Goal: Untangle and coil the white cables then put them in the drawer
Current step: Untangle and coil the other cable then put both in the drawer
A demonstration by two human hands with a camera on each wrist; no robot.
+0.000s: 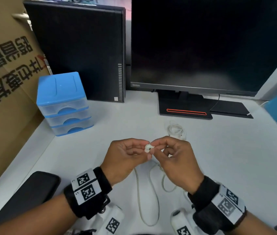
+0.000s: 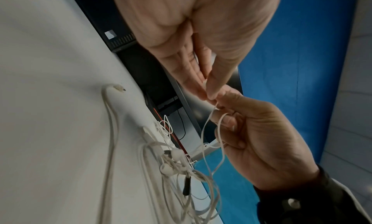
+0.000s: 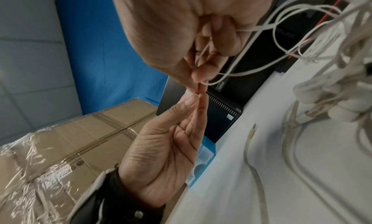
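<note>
Seen from the head, the left hand and right hand meet fingertip to fingertip, both pinching the thin white earphone cable above the white desk. Only the wrist views show its knotted bundle with earbuds dangling beneath the hands. The blue-and-clear plastic drawer unit, drawers closed, stands well beyond the left hand. A smaller white cable tangle lies just past the right hand.

The monitor bezel bears a "ThinkVision" logo (blurred); the cardboard box carries upside-down Chinese characters.
</note>
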